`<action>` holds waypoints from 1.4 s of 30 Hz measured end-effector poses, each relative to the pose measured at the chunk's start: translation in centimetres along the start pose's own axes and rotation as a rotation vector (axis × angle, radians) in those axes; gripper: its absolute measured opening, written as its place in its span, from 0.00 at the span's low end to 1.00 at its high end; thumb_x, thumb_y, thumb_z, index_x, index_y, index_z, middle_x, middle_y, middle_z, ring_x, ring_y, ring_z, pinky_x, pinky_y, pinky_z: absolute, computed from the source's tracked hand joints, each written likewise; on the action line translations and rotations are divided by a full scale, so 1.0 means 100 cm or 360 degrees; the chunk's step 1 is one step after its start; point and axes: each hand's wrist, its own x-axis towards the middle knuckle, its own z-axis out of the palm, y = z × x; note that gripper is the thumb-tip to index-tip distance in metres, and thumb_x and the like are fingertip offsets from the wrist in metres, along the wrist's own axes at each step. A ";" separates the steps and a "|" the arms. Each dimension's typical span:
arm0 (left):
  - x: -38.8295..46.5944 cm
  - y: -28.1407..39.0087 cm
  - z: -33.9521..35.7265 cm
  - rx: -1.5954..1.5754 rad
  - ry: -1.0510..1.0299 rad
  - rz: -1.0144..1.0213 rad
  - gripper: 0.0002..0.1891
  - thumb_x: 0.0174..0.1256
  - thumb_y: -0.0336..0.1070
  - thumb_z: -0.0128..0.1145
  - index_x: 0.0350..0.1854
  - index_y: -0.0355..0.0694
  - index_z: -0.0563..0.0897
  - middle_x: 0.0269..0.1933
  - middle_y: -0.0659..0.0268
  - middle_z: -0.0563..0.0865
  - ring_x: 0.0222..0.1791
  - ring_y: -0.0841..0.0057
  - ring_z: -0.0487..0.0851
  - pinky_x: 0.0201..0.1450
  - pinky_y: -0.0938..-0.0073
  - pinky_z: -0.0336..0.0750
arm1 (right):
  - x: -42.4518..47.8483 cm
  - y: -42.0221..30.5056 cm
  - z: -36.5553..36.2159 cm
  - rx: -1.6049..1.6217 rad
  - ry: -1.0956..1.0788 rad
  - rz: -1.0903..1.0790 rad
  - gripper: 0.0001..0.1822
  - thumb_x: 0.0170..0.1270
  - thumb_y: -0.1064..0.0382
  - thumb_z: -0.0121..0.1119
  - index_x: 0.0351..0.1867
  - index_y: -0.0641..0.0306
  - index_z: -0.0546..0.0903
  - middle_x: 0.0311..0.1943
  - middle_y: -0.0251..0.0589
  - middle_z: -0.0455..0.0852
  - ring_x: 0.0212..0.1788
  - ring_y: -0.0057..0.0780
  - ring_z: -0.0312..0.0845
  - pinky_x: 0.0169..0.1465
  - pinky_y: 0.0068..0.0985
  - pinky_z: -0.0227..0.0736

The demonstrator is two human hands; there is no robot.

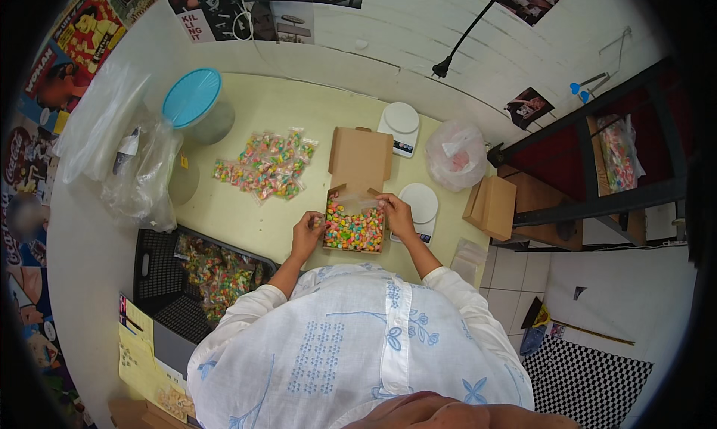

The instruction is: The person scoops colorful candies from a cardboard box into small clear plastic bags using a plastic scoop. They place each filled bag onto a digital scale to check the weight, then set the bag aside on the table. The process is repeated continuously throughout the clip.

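An open cardboard box (360,160) stands on the table in front of me, its lid folded back. Small multicoloured candies (354,230) fill it. My right hand (396,211) pinches a clear plastic bag (363,204) over the far part of the candies. At the box's left edge, my left hand (306,236) is curled, with a small colourful piece, apparently candy, at its fingertips; the fingers partly hide it. To the left lies a spread of small clear bags of candy (269,166).
Two white kitchen scales (419,204) (401,118) stand right of the box, near a white plastic bag (456,154). Flat clear bags (469,258) lie at the right edge. A blue-lidded tub (193,98) stands far left; a black crate (162,272) holds more filled bags.
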 end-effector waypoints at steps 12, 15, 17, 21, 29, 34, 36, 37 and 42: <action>-0.001 0.014 -0.003 0.0010 -0.0036 -0.0064 0.15 0.51 0.25 0.68 0.42 0.38 0.80 0.34 0.70 0.80 0.36 0.82 0.73 0.42 0.80 0.70 | -0.011 0.011 0.001 0.0533 0.0016 0.0306 0.10 0.68 0.70 0.51 0.46 0.70 0.80 0.40 0.39 0.86 0.35 0.23 0.82 0.43 0.20 0.78; 0.001 0.006 -0.001 0.0041 0.0047 0.0145 0.15 0.50 0.26 0.68 0.41 0.38 0.81 0.34 0.68 0.81 0.36 0.80 0.75 0.43 0.78 0.70 | -0.016 0.001 -0.008 0.0695 0.0052 0.0416 0.10 0.69 0.70 0.51 0.46 0.70 0.80 0.39 0.40 0.85 0.36 0.23 0.82 0.43 0.20 0.78; 0.003 0.003 0.001 0.0189 0.0116 0.0251 0.15 0.49 0.26 0.68 0.41 0.38 0.81 0.34 0.66 0.82 0.36 0.77 0.76 0.43 0.77 0.71 | -0.017 0.001 -0.015 0.0717 0.0064 0.0457 0.10 0.69 0.69 0.51 0.47 0.69 0.79 0.39 0.39 0.84 0.36 0.22 0.80 0.44 0.19 0.76; 0.008 0.040 0.003 0.0349 0.0071 0.0337 0.18 0.45 0.27 0.69 0.41 0.37 0.81 0.35 0.62 0.82 0.37 0.70 0.78 0.44 0.72 0.73 | -0.024 -0.013 -0.034 0.0795 0.0136 0.0422 0.10 0.69 0.68 0.51 0.48 0.68 0.79 0.38 0.38 0.83 0.36 0.21 0.78 0.44 0.18 0.75; 0.021 0.069 0.025 0.0396 0.0096 0.0636 0.18 0.45 0.30 0.70 0.40 0.37 0.81 0.35 0.59 0.83 0.38 0.63 0.79 0.44 0.63 0.74 | -0.044 -0.080 -0.051 0.0560 0.0292 0.0096 0.09 0.68 0.70 0.53 0.46 0.68 0.81 0.36 0.38 0.84 0.36 0.21 0.80 0.43 0.19 0.76; 0.022 0.074 0.036 0.0339 0.0025 0.0586 0.18 0.47 0.31 0.69 0.41 0.40 0.78 0.37 0.64 0.81 0.41 0.65 0.77 0.49 0.63 0.67 | -0.070 -0.133 -0.051 0.0012 0.0348 -0.0249 0.08 0.65 0.71 0.55 0.43 0.67 0.82 0.36 0.40 0.85 0.36 0.25 0.81 0.42 0.23 0.76; 0.021 0.076 0.039 0.0303 0.0029 0.0572 0.17 0.46 0.31 0.70 0.40 0.39 0.78 0.36 0.63 0.81 0.41 0.64 0.77 0.47 0.63 0.68 | -0.078 -0.146 -0.053 -0.0188 0.0346 -0.0410 0.08 0.64 0.71 0.57 0.43 0.66 0.82 0.36 0.43 0.85 0.37 0.31 0.83 0.41 0.26 0.76; 0.021 0.076 0.040 0.0292 0.0029 0.0560 0.17 0.46 0.32 0.70 0.39 0.39 0.78 0.36 0.62 0.81 0.40 0.63 0.77 0.46 0.63 0.69 | -0.080 -0.148 -0.052 -0.0214 0.0356 -0.0469 0.08 0.64 0.71 0.57 0.43 0.66 0.82 0.37 0.43 0.85 0.38 0.34 0.82 0.41 0.27 0.76; 0.024 0.067 0.044 0.0226 0.0023 0.0633 0.17 0.46 0.31 0.70 0.38 0.36 0.76 0.36 0.59 0.80 0.38 0.60 0.77 0.42 0.63 0.71 | -0.085 -0.152 -0.050 -0.0337 0.0375 -0.0712 0.08 0.63 0.73 0.57 0.42 0.66 0.82 0.36 0.43 0.85 0.36 0.32 0.83 0.39 0.26 0.76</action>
